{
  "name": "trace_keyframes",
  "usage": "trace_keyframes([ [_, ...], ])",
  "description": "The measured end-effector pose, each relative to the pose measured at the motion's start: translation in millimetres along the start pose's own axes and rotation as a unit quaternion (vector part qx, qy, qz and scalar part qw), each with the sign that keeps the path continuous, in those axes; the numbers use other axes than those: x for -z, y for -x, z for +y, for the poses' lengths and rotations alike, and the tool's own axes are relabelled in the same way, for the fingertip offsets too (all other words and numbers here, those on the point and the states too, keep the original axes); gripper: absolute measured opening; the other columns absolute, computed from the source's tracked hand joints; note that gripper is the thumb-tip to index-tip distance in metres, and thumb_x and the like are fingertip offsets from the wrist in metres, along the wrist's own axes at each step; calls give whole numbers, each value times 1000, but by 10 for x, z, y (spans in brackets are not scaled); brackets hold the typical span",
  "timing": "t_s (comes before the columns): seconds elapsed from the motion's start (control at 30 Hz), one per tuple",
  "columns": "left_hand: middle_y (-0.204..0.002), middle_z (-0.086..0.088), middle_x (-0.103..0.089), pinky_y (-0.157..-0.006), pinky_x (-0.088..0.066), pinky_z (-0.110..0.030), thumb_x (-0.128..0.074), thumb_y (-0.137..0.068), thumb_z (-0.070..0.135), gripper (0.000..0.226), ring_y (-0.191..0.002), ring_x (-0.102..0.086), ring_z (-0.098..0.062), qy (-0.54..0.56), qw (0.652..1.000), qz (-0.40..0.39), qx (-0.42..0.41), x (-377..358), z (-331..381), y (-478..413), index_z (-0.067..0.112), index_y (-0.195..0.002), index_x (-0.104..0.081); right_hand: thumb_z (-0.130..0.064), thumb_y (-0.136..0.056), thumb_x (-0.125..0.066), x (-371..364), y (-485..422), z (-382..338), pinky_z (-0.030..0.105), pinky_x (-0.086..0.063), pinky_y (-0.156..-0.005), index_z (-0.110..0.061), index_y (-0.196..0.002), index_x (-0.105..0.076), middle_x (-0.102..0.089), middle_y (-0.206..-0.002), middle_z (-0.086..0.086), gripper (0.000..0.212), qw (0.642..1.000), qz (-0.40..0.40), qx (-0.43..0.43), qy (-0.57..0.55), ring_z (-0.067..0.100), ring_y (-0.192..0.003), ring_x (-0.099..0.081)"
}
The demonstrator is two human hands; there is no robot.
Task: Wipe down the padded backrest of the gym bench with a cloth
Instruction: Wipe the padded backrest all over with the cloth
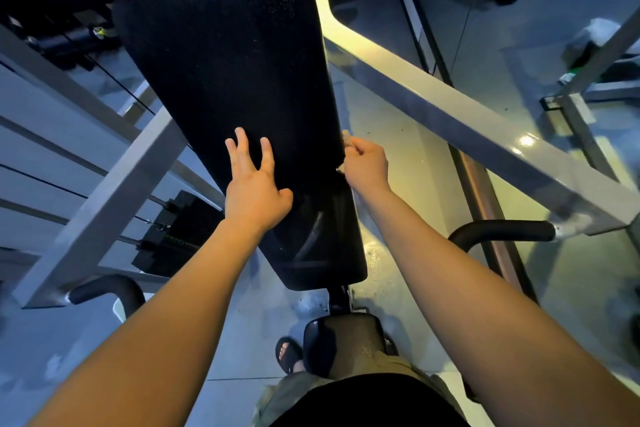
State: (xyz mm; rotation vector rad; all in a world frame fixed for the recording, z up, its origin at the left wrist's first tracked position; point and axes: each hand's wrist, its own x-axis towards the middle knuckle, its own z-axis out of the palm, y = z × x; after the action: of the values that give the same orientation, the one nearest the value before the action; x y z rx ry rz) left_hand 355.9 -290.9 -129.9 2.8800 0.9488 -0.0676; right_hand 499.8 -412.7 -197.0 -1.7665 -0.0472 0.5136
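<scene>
The cloth (345,139) is a small pale rag, soft and light, bunched up so that only scraps of it show above and below the right hand (365,163), whose fingers curl tightly round it. A rag like this probably folds to any shape, so holding it wadded in the fist, as here, looks right for pushing it along a curved edge. It sits against the right side edge of the backrest (221,62), low down near the seam where a second, shorter pad (325,246) begins. The backrest is a long black cushion, wide at the far end and narrower toward the person, with rounded corners and a pebbled, faintly shiny vinyl skin. That cover will likely give a little under pressure and let a cloth slide easily, more so if damp. The left hand (254,184) lies flat on the face of the cushion, fingers straight and spread, gripping nothing, and seems to steady the pad. The two hands are apart, one on the face and one at the edge. Around the bench run square grey metal beams (450,107), smooth and glossy, and a curved handle (502,230) in black foam juts out over a wet-looking polished floor (398,156).
</scene>
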Motion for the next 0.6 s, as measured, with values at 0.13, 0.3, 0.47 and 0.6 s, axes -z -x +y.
trace_keyframes([
  [0.13, -158, -6, 39, -81, -42, -25, -61, -87, 39, 98, -149, 27, -34, -6, 1000, 6, 0, -27, -10, -20, 21, -161, 2, -14, -106, -47, 41, 151, 197, 23, -48, -63, -12, -102, -71, -67, -90, -1, 24, 999, -4, 34, 36, 13, -78, -61],
  [0.3, -158, -4, 39, -81, -44, -24, -61, -86, 37, 98, -150, 27, -32, -7, 1000, 6, -3, -30, -55, -13, 23, -161, 3, -16, -105, -51, 83, 213, 682, 45, -59, -80, -5, -82, -60, -72, -85, 18, 27, 978, -76, -98, 170, 40, -89, -72],
  [0.47, -162, 2, 30, -115, -36, -45, -61, -87, 33, 96, -154, 14, -28, 29, 999, 22, -36, 38, -258, 65, 32, -160, 1, -33, -106, -46, 8, 541, 387, 46, -59, -76, -14, -89, -63, -71, -85, 5, 30, 990, -1, 12, 141, 27, -81, -70],
  [0.6, -167, 1, 11, -108, -44, -44, -59, -89, 26, 94, -143, -33, -32, 72, 995, 62, -24, 48, -635, 214, 31, -160, 2, -26, -103, -52, -110, 758, -145, 15, -50, -86, -23, -108, -67, -66, -106, -9, 16, 949, -67, 243, 191, 3, -95, -57],
])
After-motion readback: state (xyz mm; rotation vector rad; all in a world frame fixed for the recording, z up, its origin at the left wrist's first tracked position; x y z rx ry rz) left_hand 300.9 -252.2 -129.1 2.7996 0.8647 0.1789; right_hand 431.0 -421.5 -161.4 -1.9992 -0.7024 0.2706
